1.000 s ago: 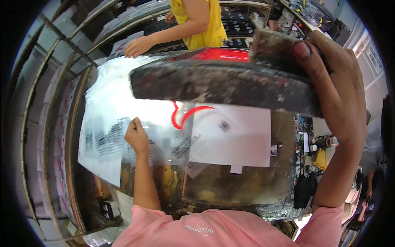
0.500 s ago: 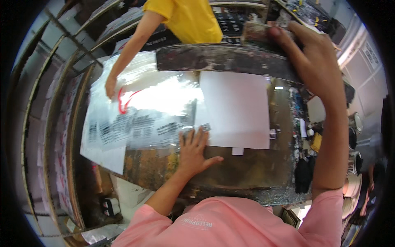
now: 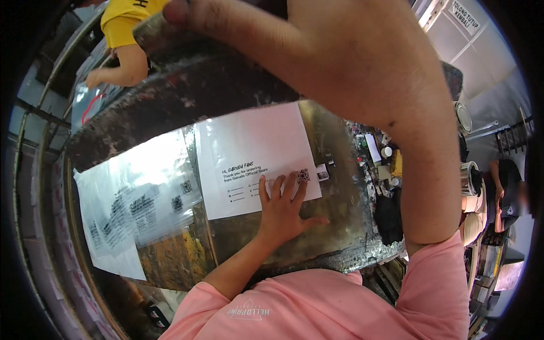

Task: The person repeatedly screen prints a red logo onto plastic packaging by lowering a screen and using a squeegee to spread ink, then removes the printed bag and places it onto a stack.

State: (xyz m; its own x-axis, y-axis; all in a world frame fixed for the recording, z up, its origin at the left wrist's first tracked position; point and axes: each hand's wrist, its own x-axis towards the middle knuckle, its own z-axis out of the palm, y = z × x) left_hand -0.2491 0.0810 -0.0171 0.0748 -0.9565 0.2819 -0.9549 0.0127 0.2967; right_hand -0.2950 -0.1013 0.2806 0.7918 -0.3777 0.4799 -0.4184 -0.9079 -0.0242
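My left hand (image 3: 283,207) lies with fingers spread over the lower edge of a white sheet (image 3: 255,136), which bears black print and a square code. The sheet is flat on a dark, stained board (image 3: 345,221). Above it, a dark ink-stained frame (image 3: 187,122) is tilted up. At the top, my right hand (image 3: 334,51) reaches across the frame, its thumb over a dark stained block (image 3: 150,37); its other fingertips are out of sight. Left of the white sheet lie overlapping translucent printed bags (image 3: 141,181).
A co-worker's arm in a yellow sleeve (image 3: 124,22) is at the far left, beyond the frame. Small pots, a black cloth (image 3: 388,218) and a yellow object (image 3: 396,164) line the board's right edge. Metal rack bars (image 3: 37,170) stand left. Another person (image 3: 504,192) is at far right.
The view has shifted. My right hand and the frame now loom closer. Black print shows on the white sheet, and my left hand lies on its lower edge. The co-worker's hand has drawn back.
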